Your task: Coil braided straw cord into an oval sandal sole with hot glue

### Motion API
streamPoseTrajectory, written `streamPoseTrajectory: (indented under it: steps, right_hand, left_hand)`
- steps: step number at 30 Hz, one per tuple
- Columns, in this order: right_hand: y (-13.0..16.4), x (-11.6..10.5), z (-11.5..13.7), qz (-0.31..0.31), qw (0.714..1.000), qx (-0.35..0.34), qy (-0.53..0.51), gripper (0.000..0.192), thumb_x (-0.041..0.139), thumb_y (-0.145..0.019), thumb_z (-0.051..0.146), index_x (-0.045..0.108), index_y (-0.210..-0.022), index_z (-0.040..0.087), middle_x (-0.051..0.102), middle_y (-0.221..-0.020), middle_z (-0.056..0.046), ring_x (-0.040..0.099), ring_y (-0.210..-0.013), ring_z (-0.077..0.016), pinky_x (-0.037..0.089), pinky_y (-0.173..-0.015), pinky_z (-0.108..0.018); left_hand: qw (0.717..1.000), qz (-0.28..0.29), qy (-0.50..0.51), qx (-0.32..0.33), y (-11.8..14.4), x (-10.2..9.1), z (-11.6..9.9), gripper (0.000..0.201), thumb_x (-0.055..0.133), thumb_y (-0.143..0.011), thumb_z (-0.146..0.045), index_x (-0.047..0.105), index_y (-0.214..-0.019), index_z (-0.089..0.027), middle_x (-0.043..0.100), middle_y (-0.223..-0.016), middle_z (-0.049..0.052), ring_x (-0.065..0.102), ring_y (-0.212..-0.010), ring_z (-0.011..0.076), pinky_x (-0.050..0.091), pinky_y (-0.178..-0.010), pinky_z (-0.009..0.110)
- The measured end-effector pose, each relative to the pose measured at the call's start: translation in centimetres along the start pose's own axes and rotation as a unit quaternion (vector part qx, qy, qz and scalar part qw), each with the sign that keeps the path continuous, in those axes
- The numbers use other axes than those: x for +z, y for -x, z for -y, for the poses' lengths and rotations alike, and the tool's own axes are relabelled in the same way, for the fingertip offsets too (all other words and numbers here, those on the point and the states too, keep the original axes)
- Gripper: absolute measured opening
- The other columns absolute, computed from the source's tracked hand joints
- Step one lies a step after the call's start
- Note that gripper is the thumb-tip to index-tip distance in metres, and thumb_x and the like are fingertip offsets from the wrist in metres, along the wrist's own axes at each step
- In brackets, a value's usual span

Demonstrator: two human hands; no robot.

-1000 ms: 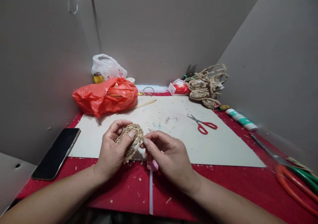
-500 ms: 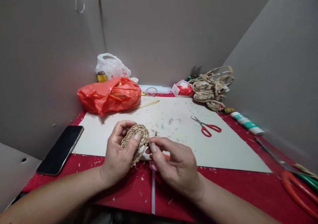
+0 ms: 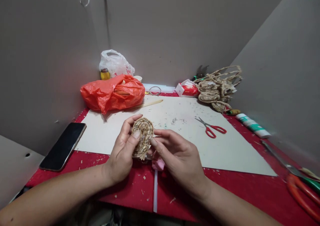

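An oval coil of braided straw cord stands tilted up in front of me, its rows wound tightly together. My left hand grips it from the left, thumb across the front face and fingers behind. At the coil's right edge, my right hand pinches the rim with its thumb and index finger; the other fingers curl behind. Below the hands, a pink piece shows with a translucent stick running from it towards the table's front edge. The part beyond it is hidden by my hands.
White paper with scraps covers the red cloth. Red-handled scissors lie on it. Around it are a phone, red plastic bag, bundled straw cord, white-green roll and large shears.
The coil has turned to face me more and risen slightly. The loose cord loop at its lower right now lies against it. My right fingers have moved up to its edge.
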State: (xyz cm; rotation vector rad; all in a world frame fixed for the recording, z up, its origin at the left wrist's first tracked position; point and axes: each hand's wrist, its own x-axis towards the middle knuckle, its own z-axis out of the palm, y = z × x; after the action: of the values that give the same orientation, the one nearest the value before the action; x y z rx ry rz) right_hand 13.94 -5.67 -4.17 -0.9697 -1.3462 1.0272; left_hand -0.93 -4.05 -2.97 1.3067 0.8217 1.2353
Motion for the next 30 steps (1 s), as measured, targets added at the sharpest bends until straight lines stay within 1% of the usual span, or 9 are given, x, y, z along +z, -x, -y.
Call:
streamPoseTrajectory:
  steps: [4, 9, 12, 15, 18, 22, 26, 28, 30]
  right_hand:
    - [-0.1, 0.2, 0.4, -0.017, 0.993, 0.086, -0.077, 0.026, 0.068, -0.08, 0.038, 0.053, -0.094, 0.021, 0.066, -0.064, 0.002, 0.059, -0.042, -0.0111, 0.046, -0.031, -0.017]
    - [-0.2, 0.1, 0.4, -0.007, 0.992, 0.099, -0.084, 0.024, 0.068, -0.081, 0.038, 0.053, -0.083, 0.02, 0.061, -0.057, 0.005, 0.05, -0.034, -0.0072, 0.043, -0.03, -0.016]
    - [0.0, 0.0, 0.3, -0.002, 0.998, 0.044, -0.05, 0.015, 0.066, -0.083, 0.032, 0.058, -0.083, 0.02, 0.064, -0.063, 0.002, 0.057, -0.041, -0.0086, 0.048, -0.035, -0.016]
    - [0.2, 0.1, 0.0, -0.001, 0.999, -0.036, 0.001, 0.007, 0.064, -0.084, 0.025, 0.062, -0.09, 0.021, 0.07, -0.078, -0.002, 0.069, -0.067, -0.0141, 0.059, -0.056, -0.022]
    - [0.4, 0.4, -0.4, 0.014, 0.998, -0.065, 0.014, 0.02, 0.065, -0.082, 0.02, 0.061, -0.101, 0.023, 0.071, -0.089, -0.003, 0.071, -0.084, -0.0161, 0.06, -0.07, -0.026]
    - [0.5, 0.8, -0.8, 0.023, 0.999, -0.023, -0.006, 0.035, 0.067, -0.079, 0.018, 0.056, -0.111, 0.024, 0.071, -0.093, -0.003, 0.07, -0.087, -0.0154, 0.058, -0.072, -0.026]
    - [0.1, 0.8, -0.5, 0.012, 0.995, 0.058, -0.076, 0.034, 0.073, -0.075, 0.022, 0.06, -0.106, 0.024, 0.068, -0.089, 0.0, 0.066, -0.078, -0.0113, 0.056, -0.072, -0.023]
    - [-0.3, 0.5, -0.3, 0.017, 0.987, 0.107, -0.121, 0.035, 0.078, -0.071, 0.025, 0.063, -0.104, 0.023, 0.068, -0.086, 0.0, 0.066, -0.074, -0.0115, 0.056, -0.069, -0.023]
    - [-0.6, 0.0, -0.2, 0.025, 0.978, 0.129, -0.161, 0.037, 0.08, -0.07, 0.026, 0.066, -0.104, 0.023, 0.068, -0.084, 0.0, 0.066, -0.072, -0.012, 0.056, -0.066, -0.024]
  left_hand:
    - [0.999, 0.031, 0.017, -0.032, 0.1, -0.2, 0.1, 0.047, 0.048, -0.09, -0.035, 0.039, -0.137, -0.029, 0.059, -0.117, 0.005, 0.059, -0.101, 0.0213, 0.05, -0.084, 0.031]
    - [0.998, 0.036, 0.003, -0.046, 0.1, -0.2, 0.4, 0.058, 0.052, -0.088, -0.027, 0.032, -0.142, -0.033, 0.058, -0.124, 0.004, 0.059, -0.106, 0.0212, 0.05, -0.086, 0.031]
    - [0.999, 0.023, -0.003, -0.042, 0.1, -0.1, 0.3, 0.06, 0.053, -0.087, -0.025, 0.032, -0.142, -0.033, 0.057, -0.127, 0.003, 0.058, -0.108, 0.0209, 0.05, -0.087, 0.03]
    - [0.999, -0.002, 0.009, -0.04, 0.1, 0.0, 0.1, 0.062, 0.054, -0.086, -0.025, 0.032, -0.143, -0.032, 0.057, -0.128, 0.004, 0.059, -0.108, 0.0213, 0.05, -0.087, 0.031]
    - [0.999, -0.015, 0.019, -0.037, 0.1, 0.0, 0.1, 0.065, 0.055, -0.086, -0.027, 0.029, -0.145, -0.033, 0.054, -0.134, 0.005, 0.059, -0.11, 0.0228, 0.051, -0.088, 0.033]
    - [1.0, -0.011, 0.014, -0.021, 0.3, 0.0, 0.4, 0.068, 0.052, -0.089, -0.034, 0.02, -0.148, -0.035, 0.045, -0.144, 0.005, 0.051, -0.122, 0.0247, 0.045, -0.097, 0.035]
    - [1.0, 0.013, 0.007, 0.016, 0.5, -0.1, 0.7, 0.07, 0.05, -0.09, -0.037, 0.014, -0.15, -0.034, 0.036, -0.15, 0.003, 0.039, -0.133, 0.0256, 0.034, -0.108, 0.037]
    - [0.999, 0.032, 0.015, 0.017, 0.5, -0.2, 0.6, 0.069, 0.049, -0.091, -0.036, 0.013, -0.15, -0.035, 0.035, -0.151, 0.003, 0.037, -0.135, 0.0257, 0.031, -0.11, 0.037]
    - [0.998, 0.043, 0.032, 0.013, 0.2, -0.3, 0.2, 0.068, 0.05, -0.091, -0.035, 0.015, -0.15, -0.036, 0.037, -0.15, 0.002, 0.036, -0.135, 0.0247, 0.03, -0.11, 0.036]
